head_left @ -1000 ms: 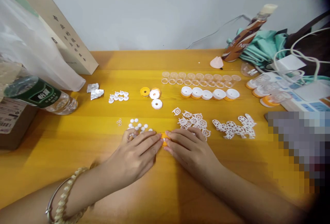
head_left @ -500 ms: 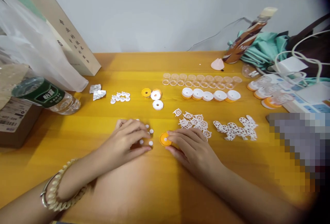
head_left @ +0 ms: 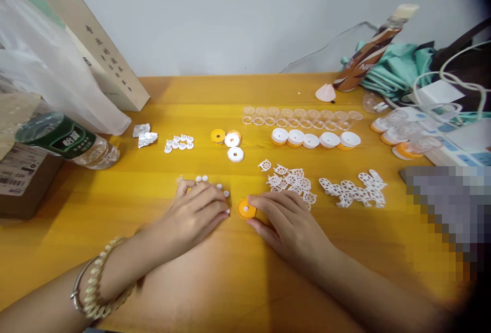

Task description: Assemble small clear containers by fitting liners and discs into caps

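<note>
My right hand [head_left: 286, 220] holds an orange round cap [head_left: 245, 208] at its edge between thumb and fingers, with a small white piece at the cap's centre. Left of it, my left hand [head_left: 195, 210] pinches a small white gear [head_left: 227, 212] between thumb and fingertips. Several more small white gears [head_left: 219, 186] lie just beyond its fingers, some partly hidden by the hand. Close past my right hand is a pile of flat white spoked plastic pieces [head_left: 291, 179]. A second group of these spoked pieces [head_left: 353, 190] lies further right.
Clear plastic cups [head_left: 299, 117] stand in a row behind white-and-orange round parts [head_left: 330, 140]. Small white stemmed pieces [head_left: 179, 142] and foil scraps [head_left: 146, 136] lie at left. A water bottle [head_left: 69, 141] leans there; a brown drink bottle [head_left: 374, 51] tilts at the back right.
My left hand has closed its thumb and fingers on a small white gear that lay on the table. The right hand keeps the orange cap in nearly the same place.
</note>
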`<state>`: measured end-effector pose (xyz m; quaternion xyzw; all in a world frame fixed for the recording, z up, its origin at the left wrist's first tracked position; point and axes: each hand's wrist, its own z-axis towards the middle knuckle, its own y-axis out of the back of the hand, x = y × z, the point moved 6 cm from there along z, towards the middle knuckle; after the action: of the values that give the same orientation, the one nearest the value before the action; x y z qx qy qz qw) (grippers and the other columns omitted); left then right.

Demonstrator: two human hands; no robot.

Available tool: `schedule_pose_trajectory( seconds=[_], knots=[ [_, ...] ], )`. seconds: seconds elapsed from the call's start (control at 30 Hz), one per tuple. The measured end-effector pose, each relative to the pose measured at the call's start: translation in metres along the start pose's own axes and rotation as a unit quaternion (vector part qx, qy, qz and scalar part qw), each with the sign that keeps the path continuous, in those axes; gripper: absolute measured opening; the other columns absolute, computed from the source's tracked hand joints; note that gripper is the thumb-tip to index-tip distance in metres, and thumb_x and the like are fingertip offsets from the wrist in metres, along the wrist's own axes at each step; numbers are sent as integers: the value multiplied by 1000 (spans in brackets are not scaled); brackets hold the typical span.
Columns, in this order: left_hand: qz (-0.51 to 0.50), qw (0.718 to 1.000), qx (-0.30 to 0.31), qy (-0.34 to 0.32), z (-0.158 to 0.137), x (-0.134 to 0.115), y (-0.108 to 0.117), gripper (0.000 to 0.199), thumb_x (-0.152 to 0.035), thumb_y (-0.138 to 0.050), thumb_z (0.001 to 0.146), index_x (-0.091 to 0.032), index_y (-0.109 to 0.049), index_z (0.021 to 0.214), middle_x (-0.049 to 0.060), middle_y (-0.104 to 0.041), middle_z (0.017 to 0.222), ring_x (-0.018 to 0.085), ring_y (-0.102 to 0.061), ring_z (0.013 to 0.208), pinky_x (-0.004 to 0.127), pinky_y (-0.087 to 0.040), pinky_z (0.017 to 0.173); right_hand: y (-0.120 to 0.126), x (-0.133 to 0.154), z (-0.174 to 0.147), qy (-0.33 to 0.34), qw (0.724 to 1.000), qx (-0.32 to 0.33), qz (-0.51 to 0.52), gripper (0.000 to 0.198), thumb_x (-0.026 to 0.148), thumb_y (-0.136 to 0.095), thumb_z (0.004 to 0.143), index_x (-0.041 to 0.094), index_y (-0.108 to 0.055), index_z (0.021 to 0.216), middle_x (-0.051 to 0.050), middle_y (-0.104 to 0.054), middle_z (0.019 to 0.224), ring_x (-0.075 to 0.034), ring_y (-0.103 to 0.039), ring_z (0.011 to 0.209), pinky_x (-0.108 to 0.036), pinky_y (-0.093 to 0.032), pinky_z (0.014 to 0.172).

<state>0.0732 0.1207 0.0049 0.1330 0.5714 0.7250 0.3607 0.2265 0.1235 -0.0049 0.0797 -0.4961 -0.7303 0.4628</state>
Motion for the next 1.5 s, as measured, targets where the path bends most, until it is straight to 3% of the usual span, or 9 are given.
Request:
schedule_pose_trajectory(
  seconds=[0.3,0.53,0.93,1.13,1.33,1.5],
  knots=[
    [78,989,-89,-87,-1,-16,7,9,-15,-60,82,-15,-61,90,0,-68,91,15,-60,88,33,-31,74,-4,4,0,19,1000,14,3,15,18,-54,85,17,-54,99,-6,-69,95,-17,-61,88,-32,-41,80],
    [81,990,-45,-104,-1,-19,-1,13,-13,-50,89,-15,-58,99,3,-66,101,17,-56,100,35,-29,78,-7,5,-3,34,999,13,9,16,17,-54,85,15,-52,100,-7,-68,93,-17,-62,86,-32,-44,78],
    [86,987,1,-134,0,-24,1,23,-14,-37,94,-15,-59,102,3,-67,102,19,-54,100,37,-26,75,-8,4,-4,31,999,13,19,20,17,-55,83,14,-51,102,-8,-67,91,-19,-61,84,-33,-47,76],
    [100,986,24,-129,-5,-18,-5,22,-17,-44,92,-18,-56,110,4,-66,104,19,-51,106,36,-28,78,-9,3,-5,24,999,16,26,20,18,-56,83,15,-51,102,-7,-67,89,-18,-61,83,-32,-48,75],
    [84,989,2,-126,-2,-17,-2,20,-18,-51,88,-20,-57,107,1,-66,101,19,-52,104,36,-29,78,-7,4,-4,24,999,5,31,18,18,-55,83,15,-51,101,-8,-67,88,-18,-60,81,-32,-48,74],
    [35,999,-31,-20,5,6,10,20,-23,-55,86,-23,-59,105,2,-65,100,18,-54,96,35,-30,78,-2,6,0,13,999,-5,34,15,17,-55,83,16,-53,97,-7,-67,89,-18,-60,83,-30,-48,75]
  ],
)
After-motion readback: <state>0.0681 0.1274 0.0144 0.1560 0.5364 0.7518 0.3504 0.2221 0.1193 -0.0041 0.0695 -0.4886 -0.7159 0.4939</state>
